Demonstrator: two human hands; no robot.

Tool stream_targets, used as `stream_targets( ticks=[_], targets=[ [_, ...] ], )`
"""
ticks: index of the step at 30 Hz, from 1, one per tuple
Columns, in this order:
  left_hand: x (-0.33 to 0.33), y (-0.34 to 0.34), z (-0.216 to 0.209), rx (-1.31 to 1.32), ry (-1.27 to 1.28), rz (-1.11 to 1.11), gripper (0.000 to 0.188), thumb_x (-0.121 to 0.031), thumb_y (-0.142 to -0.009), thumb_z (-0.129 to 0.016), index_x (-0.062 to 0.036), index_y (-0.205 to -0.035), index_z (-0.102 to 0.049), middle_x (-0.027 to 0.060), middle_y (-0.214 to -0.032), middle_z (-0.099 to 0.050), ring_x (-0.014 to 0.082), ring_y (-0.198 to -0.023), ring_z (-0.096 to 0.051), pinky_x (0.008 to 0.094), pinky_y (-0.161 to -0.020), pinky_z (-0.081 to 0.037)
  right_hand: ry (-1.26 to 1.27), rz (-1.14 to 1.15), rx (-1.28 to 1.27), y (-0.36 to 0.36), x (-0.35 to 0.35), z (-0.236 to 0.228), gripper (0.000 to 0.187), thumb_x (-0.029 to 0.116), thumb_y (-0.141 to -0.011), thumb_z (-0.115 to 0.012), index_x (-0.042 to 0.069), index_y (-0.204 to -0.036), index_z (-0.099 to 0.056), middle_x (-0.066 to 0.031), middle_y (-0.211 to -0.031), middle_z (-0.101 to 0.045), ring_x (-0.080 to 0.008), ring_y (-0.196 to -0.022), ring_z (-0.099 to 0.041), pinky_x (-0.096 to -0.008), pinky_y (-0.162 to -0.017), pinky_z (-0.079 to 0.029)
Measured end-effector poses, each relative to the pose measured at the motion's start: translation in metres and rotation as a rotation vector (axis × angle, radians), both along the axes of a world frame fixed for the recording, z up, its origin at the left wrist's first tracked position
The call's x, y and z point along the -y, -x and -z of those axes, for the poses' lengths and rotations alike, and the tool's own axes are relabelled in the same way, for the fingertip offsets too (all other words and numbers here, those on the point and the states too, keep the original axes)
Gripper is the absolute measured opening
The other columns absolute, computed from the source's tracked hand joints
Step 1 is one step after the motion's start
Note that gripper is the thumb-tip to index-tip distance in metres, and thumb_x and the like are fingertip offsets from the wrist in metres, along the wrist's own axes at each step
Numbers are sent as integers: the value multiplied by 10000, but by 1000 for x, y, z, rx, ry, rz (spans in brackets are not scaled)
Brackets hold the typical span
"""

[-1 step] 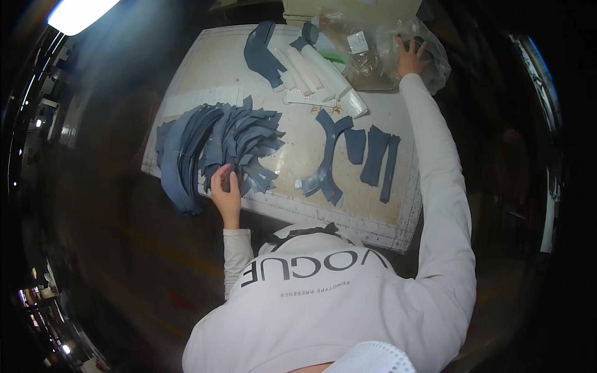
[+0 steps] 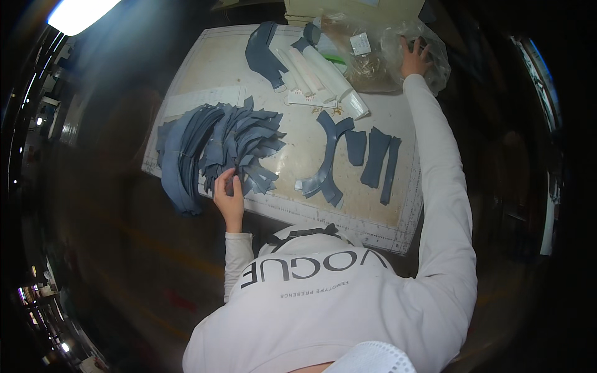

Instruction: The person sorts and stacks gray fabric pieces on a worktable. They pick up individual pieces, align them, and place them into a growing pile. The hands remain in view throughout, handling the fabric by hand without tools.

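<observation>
At the near left edge of the table, my left hand (image 2: pixel 229 196) rests against a fanned pile of blue-grey cut pieces (image 2: pixel 249 130), fingers loosely curled and the thumb apart; I see nothing held. My right arm stretches to the far right corner. There my right hand (image 2: pixel 415 60) lies with spread fingers on a crumpled clear plastic bag (image 2: pixel 435 71) with dark contents. Left of the pile, a thick curved bundle (image 2: pixel 180 165) of similar strips overhangs the edge. A Y-shaped curved piece (image 2: pixel 331 158) and several smaller flat pieces (image 2: pixel 372 158) lie at the right.
The white table (image 2: pixel 292 214) has printed rulings along its border. Toward the back are white rolls (image 2: pixel 326 74), a curved blue-grey stack (image 2: pixel 262 56) and another clear bag (image 2: pixel 364 71) with a white label. A pale box (image 2: pixel 354 12) stands behind them.
My left hand has shifted very slightly toward me and to the right. My right hand has moved a little to the right over the bag.
</observation>
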State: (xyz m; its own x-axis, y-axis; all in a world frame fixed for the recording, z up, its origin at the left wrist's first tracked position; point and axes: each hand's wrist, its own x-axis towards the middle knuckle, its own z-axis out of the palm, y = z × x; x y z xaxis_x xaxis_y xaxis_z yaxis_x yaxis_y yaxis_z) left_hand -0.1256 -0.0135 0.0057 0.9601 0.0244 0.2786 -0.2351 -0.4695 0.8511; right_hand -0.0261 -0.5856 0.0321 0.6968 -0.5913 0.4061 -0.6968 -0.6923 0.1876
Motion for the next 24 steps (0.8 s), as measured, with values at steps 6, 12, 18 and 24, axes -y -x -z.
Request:
stream_targets(
  ticks=[6,12,18,24],
  targets=[
    [40,9,17,-186,91,199,194,-54,-858,-585,-7,-1040,-632,90,-970,-658,170,-877,-649,278,-785,-505,-355,-6,-86,-13,43,28,533,202,-888,-528,302,-1386,-366,-114,-1400,-372,-366,-1297,-344,-535,-980,-394],
    [102,2,28,-175,-96,550,314,-66,-852,-580,-6,-1159,-566,146,-1063,-649,222,-959,-642,308,-826,-502,-303,-347,232,76,-22,-3,431,93,-819,-600,141,-1243,-539,-144,-1183,-558,-308,-1064,-566,-407,-889,-472],
    [148,-9,51,-52,-226,707,428,-52,-798,-551,2,-1220,-505,194,-1144,-572,293,-1007,-603,353,-828,-500,-1164,-673,274,173,-182,34,225,145,-831,-628,62,-1036,-668,-114,-860,-684,-203,-740,-670,-289,-689,-520],
    [158,7,50,-177,-259,738,494,-67,-758,-556,12,-1240,-479,195,-1060,-553,336,-943,-599,387,-783,-495,-1364,-429,442,184,-291,88,442,97,-795,-657,-2,-1213,-553,-136,-999,-614,-210,-772,-658,-316,-705,-520]
  ],
)
